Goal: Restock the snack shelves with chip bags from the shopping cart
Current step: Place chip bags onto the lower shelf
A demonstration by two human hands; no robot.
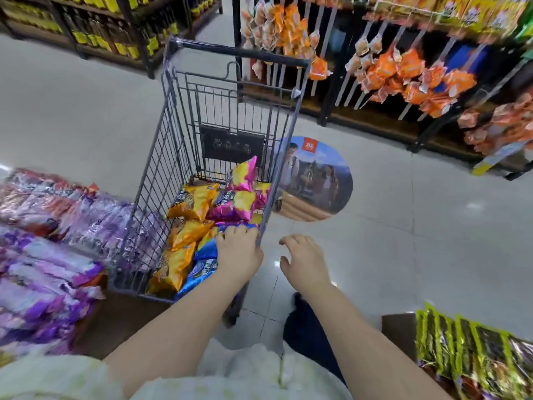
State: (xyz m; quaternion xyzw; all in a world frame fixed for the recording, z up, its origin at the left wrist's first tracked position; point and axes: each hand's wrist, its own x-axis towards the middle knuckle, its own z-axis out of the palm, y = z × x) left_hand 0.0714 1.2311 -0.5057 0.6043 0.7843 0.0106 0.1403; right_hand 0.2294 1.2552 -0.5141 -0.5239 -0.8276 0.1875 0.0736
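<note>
At the bottom edge lies a cream garment (245, 370), and both bare forearms reach forward from it. The left hand (238, 252) is inside the near end of a grey wire shopping cart (161, 174), close against its right wall. Its fingers bend down onto a glossy blue chip bag (202, 269); the tips are hidden, so I cannot tell whether they grip it. The right hand (302, 261) hangs outside the cart, just beside that wall, over the pale tiled floor (403, 241), with loosely curled, spread fingers holding nothing.

Shiny purple-wrapped packets (43, 269) (blurred) are stacked low on the left, touching the cart's left side. At lower right stand green-edged dark packets (461, 350) in a row.

The chip bags are all in the cart's basket. Crinkled yellow-orange chip bags (191, 202) lie along the left, beside the blue one. Beyond the hand, pink-and-yellow chip bags (239, 203) pile toward the cart's far end, one tilted upward.

On the floor past the cart's right wall is a round printed floor sticker (317, 180). Further off, dark snack shelves (327, 90) run across the upper right, with small orange packets (403, 73) hanging in clusters. At upper left, well apart, another shelf holds rows of dark bottles with yellow labels (101, 33).
</note>
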